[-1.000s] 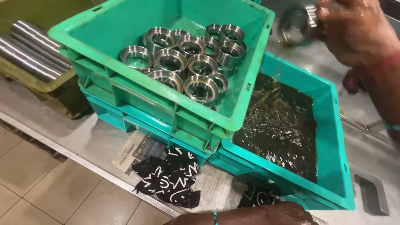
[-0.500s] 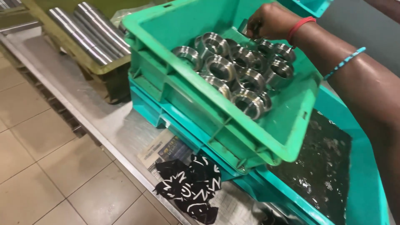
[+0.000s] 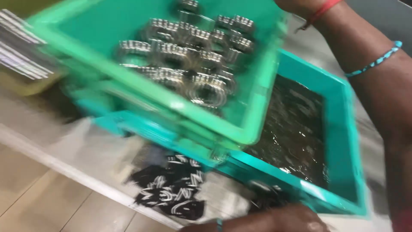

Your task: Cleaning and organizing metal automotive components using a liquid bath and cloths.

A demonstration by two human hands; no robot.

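A green plastic crate (image 3: 171, 101) holds several shiny metal bearing rings (image 3: 171, 56) lying close together. It rests across a teal crate (image 3: 352, 141) filled with dark oily liquid (image 3: 296, 129). My right arm comes in from the right and reaches over the far corner of the green crate. My right hand (image 3: 296, 4) is cut off by the top edge, so its fingers are hidden. It wears a red wrist band, with a blue thread band further up the arm. Only the back of my left hand (image 3: 266, 221) shows at the bottom edge, near the teal crate's front. The whole view is blurred.
A black cloth with white markings (image 3: 171, 189) lies on paper on the steel table in front of the crates. Metal rods (image 3: 17, 43) lie in a yellow tray at the far left. Tiled floor shows below the table edge.
My right hand held a ring at the right, then reached into the green crate's rings. Now it is at the crate's far corner, mostly out of frame. The view has swung.
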